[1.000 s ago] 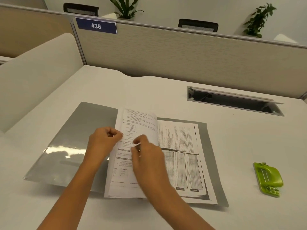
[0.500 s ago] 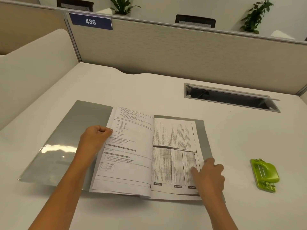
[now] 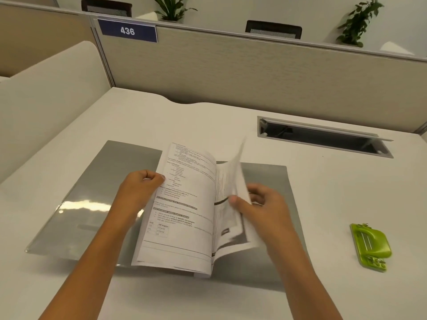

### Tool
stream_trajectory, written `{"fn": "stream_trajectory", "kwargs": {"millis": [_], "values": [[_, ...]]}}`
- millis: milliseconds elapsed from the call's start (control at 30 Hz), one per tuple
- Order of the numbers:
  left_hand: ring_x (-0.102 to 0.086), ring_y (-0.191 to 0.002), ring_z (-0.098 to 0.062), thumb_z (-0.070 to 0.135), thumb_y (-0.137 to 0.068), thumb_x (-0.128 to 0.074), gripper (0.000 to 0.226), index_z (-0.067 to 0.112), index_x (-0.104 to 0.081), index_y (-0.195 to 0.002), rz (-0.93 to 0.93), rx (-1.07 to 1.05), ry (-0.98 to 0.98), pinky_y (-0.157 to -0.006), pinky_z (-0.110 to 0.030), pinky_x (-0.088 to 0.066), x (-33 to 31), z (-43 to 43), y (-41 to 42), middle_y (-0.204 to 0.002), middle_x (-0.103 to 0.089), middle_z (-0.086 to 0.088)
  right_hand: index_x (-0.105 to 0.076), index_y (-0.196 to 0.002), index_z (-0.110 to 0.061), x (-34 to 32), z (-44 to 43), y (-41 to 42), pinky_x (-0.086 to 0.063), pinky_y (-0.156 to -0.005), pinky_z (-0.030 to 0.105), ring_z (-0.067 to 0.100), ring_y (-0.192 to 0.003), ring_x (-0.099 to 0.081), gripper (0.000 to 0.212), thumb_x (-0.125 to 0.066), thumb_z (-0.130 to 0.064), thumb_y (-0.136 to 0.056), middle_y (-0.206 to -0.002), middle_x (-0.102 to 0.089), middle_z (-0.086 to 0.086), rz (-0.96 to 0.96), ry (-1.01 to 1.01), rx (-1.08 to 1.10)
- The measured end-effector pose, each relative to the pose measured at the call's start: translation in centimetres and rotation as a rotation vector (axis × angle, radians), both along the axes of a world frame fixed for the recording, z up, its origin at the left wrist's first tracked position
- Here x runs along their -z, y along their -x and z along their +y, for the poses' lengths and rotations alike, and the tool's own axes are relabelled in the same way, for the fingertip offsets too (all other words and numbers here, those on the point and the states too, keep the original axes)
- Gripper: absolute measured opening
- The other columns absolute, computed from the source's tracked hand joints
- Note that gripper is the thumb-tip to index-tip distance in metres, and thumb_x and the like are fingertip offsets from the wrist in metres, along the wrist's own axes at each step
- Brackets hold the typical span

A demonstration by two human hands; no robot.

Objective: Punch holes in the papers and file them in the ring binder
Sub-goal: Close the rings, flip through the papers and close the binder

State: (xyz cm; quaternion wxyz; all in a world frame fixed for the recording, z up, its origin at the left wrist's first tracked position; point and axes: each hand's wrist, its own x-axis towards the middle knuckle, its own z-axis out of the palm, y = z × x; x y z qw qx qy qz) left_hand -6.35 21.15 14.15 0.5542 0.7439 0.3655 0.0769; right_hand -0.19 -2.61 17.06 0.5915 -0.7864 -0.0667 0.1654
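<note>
Head view shows us well into the filing stage, as we judge it. The ring binder lies open and flat on the table, its grey covers spread to both sides, and the papers sit in a stack at its middle. Our left hand is curled nearly into a fist with the thumb pressed on the left edge of the top printed page, pinning the stack. Our right hand pinches a few sheets between thumb and fingers and holds them raised and blurred above the right cover. The green hole punch rests on the table well apart to the right, with no paper in it, so punching looks finished. We cannot see the rings or the holes, which the pages hide, so whether every sheet is threaded stays open. What seems left is laying the lifted sheets down, checking that they sit on the rings, and closing the cover.
</note>
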Motion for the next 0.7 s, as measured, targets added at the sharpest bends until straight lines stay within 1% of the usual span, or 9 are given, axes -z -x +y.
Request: {"fn": "stream_trajectory", "kwargs": {"millis": [67, 133, 200, 300, 333, 400, 500, 567, 700], "values": [[-0.071, -0.084, -0.027, 0.025, -0.09, -0.061, 0.014, 0.012, -0.065, -0.087, -0.006, 0.015, -0.005, -0.083, -0.051, -0.056, -0.3, -0.2, -0.1, -0.089, -0.074, -0.005, -0.069, -0.089, -0.027, -0.1, 2.3, 0.8, -0.059, -0.071, 0.031, 0.016, -0.075, -0.071, 0.019, -0.078, -0.019, -0.075, -0.082, -0.071, -0.005, 0.011, -0.04, -0.107], [-0.071, -0.082, -0.027, 0.033, -0.09, -0.06, 0.022, 0.012, -0.065, -0.087, -0.011, 0.026, -0.025, -0.082, -0.052, -0.057, -0.5, -0.5, -0.2, -0.087, -0.074, -0.006, -0.068, -0.089, -0.028, 0.2, 4.4, 1.8, -0.059, -0.069, 0.026, 0.01, -0.07, -0.068, 0.018, -0.077, -0.021, -0.076, -0.079, -0.068, -0.008, -0.007, -0.031, -0.199], [-0.072, -0.079, -0.029, 0.053, -0.089, -0.053, 0.044, 0.011, -0.067, -0.089, -0.003, 0.024, -0.052, -0.08, -0.052, -0.057, -0.8, -0.8, -0.3, -0.085, -0.074, -0.01, -0.068, -0.099, -0.026, 0.8, 6.3, 2.7, -0.057, -0.065, 0.017, 0.002, -0.065, -0.063, 0.02, -0.074, -0.023, -0.08, -0.078, -0.064, -0.012, -0.046, 0.009, -0.272], [-0.072, -0.075, -0.029, 0.078, -0.071, -0.042, 0.076, 0.01, -0.068, -0.092, 0.038, 0.021, -0.078, -0.077, -0.049, -0.059, -1.1, -1.2, -0.2, -0.084, -0.073, -0.01, -0.066, -0.11, -0.019, 1.6, 8.2, 3.8, -0.053, -0.061, 0.01, -0.001, -0.064, -0.061, 0.024, -0.066, -0.021, -0.086, -0.082, -0.063, -0.014, -0.099, 0.046, -0.342], [-0.071, -0.076, -0.028, 0.079, -0.068, -0.044, 0.076, 0.011, -0.068, -0.091, 0.044, 0.02, -0.091, -0.077, -0.047, -0.059, -1.1, -1.2, -0.2, -0.084, -0.073, -0.008, -0.065, -0.112, -0.018, 1.8, 8.7, 4.0, -0.051, -0.06, 0.007, -0.001, -0.065, -0.06, 0.024, -0.064, -0.019, -0.088, -0.087, -0.065, -0.01, -0.129, 0.055, -0.366], [-0.07, -0.079, -0.025, 0.07, -0.072, -0.056, 0.06, 0.014, -0.065, -0.09, 0.052, 0.03, -0.143, -0.077, -0.043, -0.058, -1.0, -1.0, -0.1, -0.088, -0.072, -0.005, -0.063, -0.118, -0.016, 2.2, 9.3, 4.4, -0.047, -0.061, 0.003, 0.0, -0.072, -0.058, 0.027, -0.058, -0.02, -0.092, -0.102, -0.068, -0.003, -0.214, 0.088, -0.443], [-0.068, -0.083, -0.025, 0.038, -0.084, -0.067, 0.027, 0.014, -0.064, -0.096, 0.059, 0.041, -0.2, -0.077, -0.04, -0.057, -0.2, -0.3, 0.0, -0.097, -0.071, -0.006, -0.064, -0.12, -0.017, 2.8, 9.4, 4.4, -0.049, -0.077, 0.012, 0.006, -0.09, -0.061, 0.029, -0.051, -0.028, -0.097, -0.111, -0.067, -0.001, -0.307, 0.109, -0.526], [-0.068, -0.081, -0.025, 0.03, -0.088, -0.065, 0.018, 0.013, -0.063, -0.093, 0.066, 0.03, -0.193, -0.072, -0.038, -0.056, 0.2, 0.0, 0.0, -0.095, -0.07, -0.009, -0.065, -0.116, -0.019, 3.5, 8.9, 4.0, -0.049, -0.087, 0.019, 0.006, -0.098, -0.059, 0.028, -0.045, -0.03, -0.099, -0.111, -0.066, -0.004, -0.327, 0.094, -0.468], [-0.069, -0.077, -0.024, 0.028, -0.089, -0.063, 0.015, 0.013, -0.06, -0.088, 0.06, 0.013, -0.115, -0.062, -0.031, -0.052, 0.6, 0.4, 0.1, -0.091, -0.07, -0.009, -0.054, -0.126, -0.023, 7.0, 7.6, 2.4, -0.039, -0.102, 0.019, 0.0, -0.117, -0.043, 0.03, -0.038, -0.028, -0.101, -0.127, -0.052, -0.01, -0.502, 0.2, -0.3]]}}
